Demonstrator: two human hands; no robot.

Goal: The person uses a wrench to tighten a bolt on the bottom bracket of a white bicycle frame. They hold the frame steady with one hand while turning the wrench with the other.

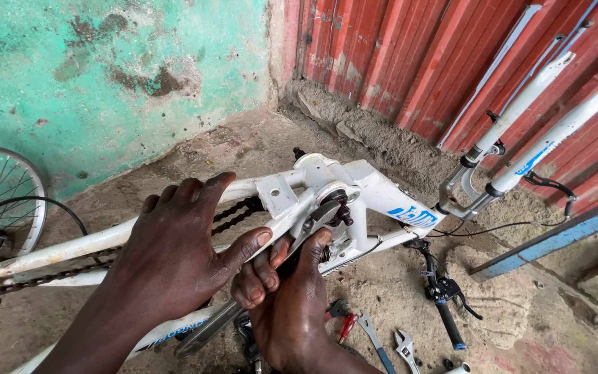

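The white bicycle frame (375, 194) lies upside down on the dirt floor (396, 291), its suspension fork (520, 131) propped toward the red corrugated wall (417, 55), which leaves the bottom bracket (337, 197) turned up and easy to reach. The left hand (174, 256) lies palm-down over the frame tubes just behind the bracket, fingers spread across them and thumb pointing toward the other hand; it looks to be steadying the frame, pressing rather than closed around anything. The right hand (288, 298) comes up from below with fingers curled tight around the handle of a flat metal wrench (313, 221), whose head reaches up to the dark axle end at the bracket (whether it is fully seated on the nut I cannot tell from here). The thumb lies along the tool, as one braces for leverage.

The chain (237, 215) runs slack along the stays toward a spoked wheel (1, 201) by the green wall (105, 69). On the ground near the wrist lie red-handled pliers (344, 322), a blue-handled spanner (375, 343) and an adjustable wrench (406, 346), within reach. The handlebar grip (449, 325) with its brake lever trails by its cable beside the frame.
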